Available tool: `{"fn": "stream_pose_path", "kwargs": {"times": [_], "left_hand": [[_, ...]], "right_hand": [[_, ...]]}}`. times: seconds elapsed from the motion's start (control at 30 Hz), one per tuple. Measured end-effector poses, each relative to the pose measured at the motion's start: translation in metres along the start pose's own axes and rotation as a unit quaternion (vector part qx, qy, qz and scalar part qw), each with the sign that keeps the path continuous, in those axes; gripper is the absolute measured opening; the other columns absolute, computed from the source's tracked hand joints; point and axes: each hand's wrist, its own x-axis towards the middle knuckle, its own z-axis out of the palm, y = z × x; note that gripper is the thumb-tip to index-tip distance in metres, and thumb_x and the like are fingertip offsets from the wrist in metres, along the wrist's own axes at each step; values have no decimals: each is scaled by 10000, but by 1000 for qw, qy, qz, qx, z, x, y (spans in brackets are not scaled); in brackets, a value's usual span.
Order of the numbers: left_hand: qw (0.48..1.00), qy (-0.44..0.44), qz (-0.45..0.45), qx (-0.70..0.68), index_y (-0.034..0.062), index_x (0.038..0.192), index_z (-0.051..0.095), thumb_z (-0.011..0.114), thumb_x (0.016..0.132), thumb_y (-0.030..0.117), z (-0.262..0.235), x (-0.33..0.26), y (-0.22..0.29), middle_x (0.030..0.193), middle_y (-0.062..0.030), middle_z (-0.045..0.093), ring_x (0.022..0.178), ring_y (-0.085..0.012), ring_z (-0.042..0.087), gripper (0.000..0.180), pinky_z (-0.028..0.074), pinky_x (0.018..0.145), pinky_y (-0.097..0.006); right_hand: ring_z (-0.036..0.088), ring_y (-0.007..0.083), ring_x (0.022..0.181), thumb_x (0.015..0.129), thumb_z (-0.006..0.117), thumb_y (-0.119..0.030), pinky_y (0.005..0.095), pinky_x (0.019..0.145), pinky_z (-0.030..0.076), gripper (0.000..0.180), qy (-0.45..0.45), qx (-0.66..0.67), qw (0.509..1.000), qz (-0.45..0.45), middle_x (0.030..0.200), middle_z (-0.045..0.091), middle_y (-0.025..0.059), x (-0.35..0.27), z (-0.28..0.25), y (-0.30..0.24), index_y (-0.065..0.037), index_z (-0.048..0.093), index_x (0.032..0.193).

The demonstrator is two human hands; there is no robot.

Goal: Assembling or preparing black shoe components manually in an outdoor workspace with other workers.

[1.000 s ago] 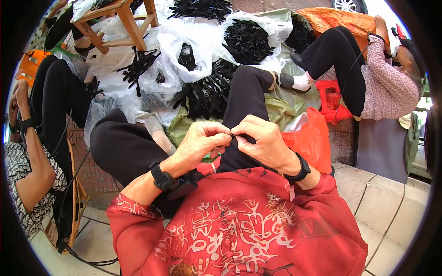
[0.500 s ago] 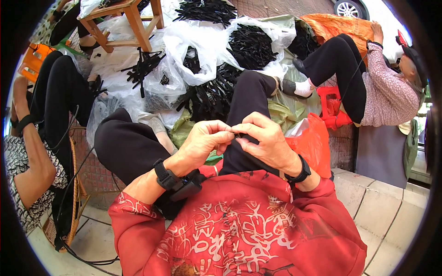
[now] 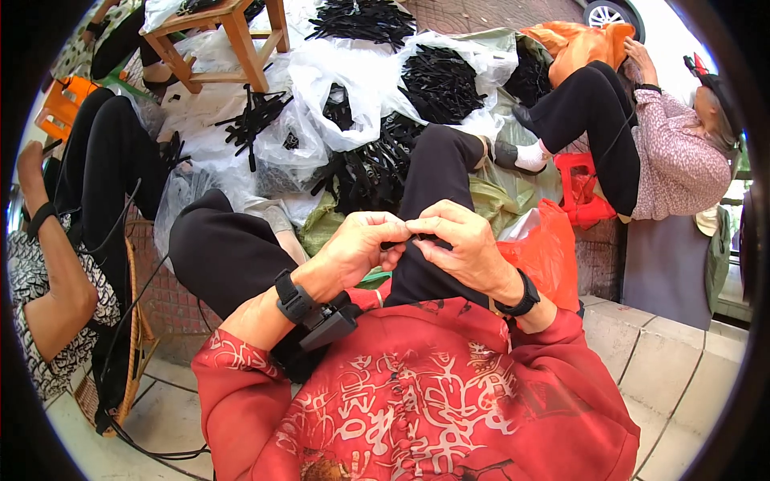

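Observation:
Over my lap, my left hand (image 3: 361, 244) and my right hand (image 3: 459, 240) meet fingertip to fingertip. Both are closed in a pinch on a small black piece (image 3: 417, 236), mostly hidden by the fingers, so its exact kind does not show. Beyond my knees lie heaps of short black strips. One dark heap (image 3: 370, 172) lies just past my legs, and another heap (image 3: 441, 82) sits farther off on white plastic. A smaller loose bunch of black strips (image 3: 253, 120) rests to the left, near a wooden stool.
The wooden stool (image 3: 233, 40) stands at the far left on plastic sheeting. A red plastic bag (image 3: 541, 248) is beside my right leg, near a red plastic stool (image 3: 579, 192). At right, a seated person (image 3: 674, 172) touches an orange sack (image 3: 585, 50). Another person (image 3: 60, 297) sits at left.
My hands stay almost in place, still pinching together. The person at right has drawn a hand inward, and the orange sack is more bunched. The person at left has shifted a hand slightly.

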Motion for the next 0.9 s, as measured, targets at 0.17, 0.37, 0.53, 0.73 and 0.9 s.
{"fn": "stream_pose_path", "kwargs": {"times": [0.17, 0.37, 0.53, 0.73, 0.9], "left_hand": [[1000, 13, 6, -5, 27, 709, 542, 551, 768, 75, -3, -1, 1, 613, -24, 513, 482, -86, 477, 77, 394, 425, -222], [999, 15, 11, 44, 55, 708, 502, 544, 779, 110, 2, 1, 0, 577, -12, 465, 476, -97, 433, 99, 350, 421, -229], [988, 85, 60, 113, 34, 713, 518, 546, 760, 81, -6, -13, 1, 551, -22, 476, 427, -96, 431, 72, 350, 408, -211], [992, 72, 6, 100, 48, 738, 501, 542, 781, 143, -1, -9, -2, 624, -36, 505, 491, -124, 490, 112, 370, 390, -224], [994, 30, -73, 80, 25, 750, 517, 537, 792, 111, -11, -8, 2, 607, -46, 509, 475, -100, 475, 97, 337, 355, -192]], "right_hand": [[536, 235, 685, 604, 592, 24, 301, 589, 443, 243, 4, -12, 1000, -10, 743, 524, 87, 2, 6, 1, -21, 571, 842], [533, 243, 687, 600, 617, -10, 317, 590, 444, 233, 17, -50, 998, -45, 752, 525, 84, -3, 4, 2, -40, 565, 825], [509, 216, 765, 590, 636, -70, 333, 649, 419, 235, 69, -40, 995, -56, 792, 541, 47, -1, 22, 11, -68, 569, 816], [512, 209, 724, 612, 565, -73, 303, 614, 448, 176, 120, -83, 981, -132, 713, 517, 41, -12, 29, 11, -30, 546, 782], [500, 200, 697, 580, 565, -73, 290, 606, 453, 165, 153, -129, 967, -157, 688, 469, 68, -19, 35, 11, -9, 515, 723]]}}
